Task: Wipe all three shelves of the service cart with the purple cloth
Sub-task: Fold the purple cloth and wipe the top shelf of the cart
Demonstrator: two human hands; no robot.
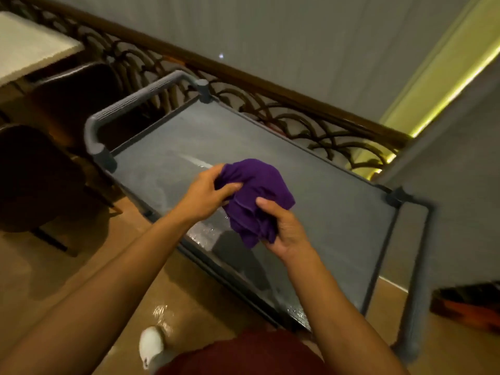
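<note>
You hold the purple cloth point(255, 197) bunched in a loose, creased wad above the service cart point(311, 185), clear of its surface. The cloth is deep violet, with folds hanging toward its lower end. The cart is grey, set diagonally before you, with a ribbed push handle point(140, 100) at its far-left end and tubular posts at the corners. Its top shelf point(338, 226) is a flat, rimmed grey panel showing wet, glossy streaks along your near edge. The lower shelves are hidden beneath it.
</note>
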